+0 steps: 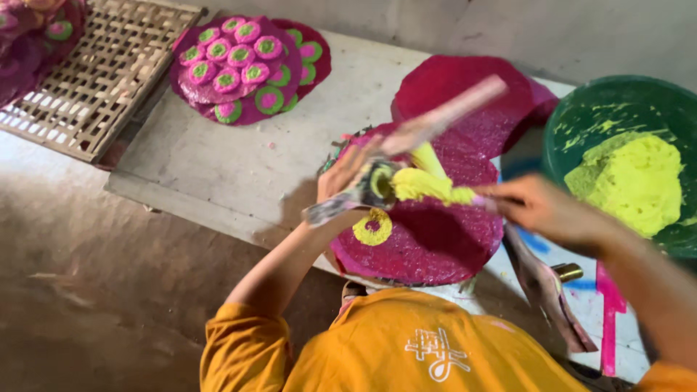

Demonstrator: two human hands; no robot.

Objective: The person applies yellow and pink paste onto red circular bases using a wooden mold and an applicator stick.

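My left hand (347, 173) grips a small ring mould (377, 183) with a paste-smeared handle, held just above a round magenta disc (435, 239). My right hand (541, 209) holds a thin scraper whose end carries yellow paste (428, 185) pressed against the mould. A blurred pink stick (446, 115) rises from the mould toward the upper right. One yellow ring with a magenta centre (372, 227) lies on the disc's left side. My orange shirt fills the bottom of the view.
A green basin (617, 109) with yellow paste (632, 181) stands at the right. More plain magenta discs (479, 91) lie behind. A stack of discs with pink and green rings (247, 69) sits at the back, beside a woven bamboo tray (102, 72).
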